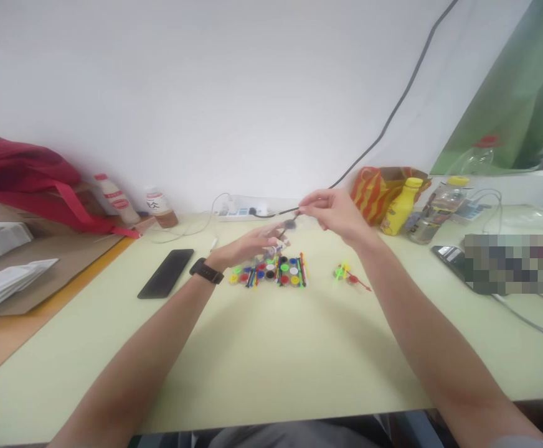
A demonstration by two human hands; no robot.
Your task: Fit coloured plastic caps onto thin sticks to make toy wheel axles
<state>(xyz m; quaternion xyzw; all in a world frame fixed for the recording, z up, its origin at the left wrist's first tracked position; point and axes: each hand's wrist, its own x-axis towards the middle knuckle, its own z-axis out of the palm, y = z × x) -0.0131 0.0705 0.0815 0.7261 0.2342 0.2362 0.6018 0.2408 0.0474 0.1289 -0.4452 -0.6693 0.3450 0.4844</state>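
My right hand (331,213) is raised above the table, thumb and fingertips pinched on the upper end of a thin dark stick. Beside that stick is a small dark round piece (290,224) with a clear edge, blurred. My left hand (251,241), with a black watch at the wrist, reaches in low from the left. Its fingers are closed around something small and partly clear that I cannot make out. Under the hands lie rows of coloured discs (285,267) and thin coloured sticks (305,270). To the right lie a green piece (341,272) and a red disc with a stick (354,280).
A black phone (166,274) lies left of the discs. Along the wall stand a white power strip (234,211), bottles, a yellow bottle (401,205) and a striped bag (369,193). Papers (12,280) and a red bag (23,165) fill the left; cables run at right.
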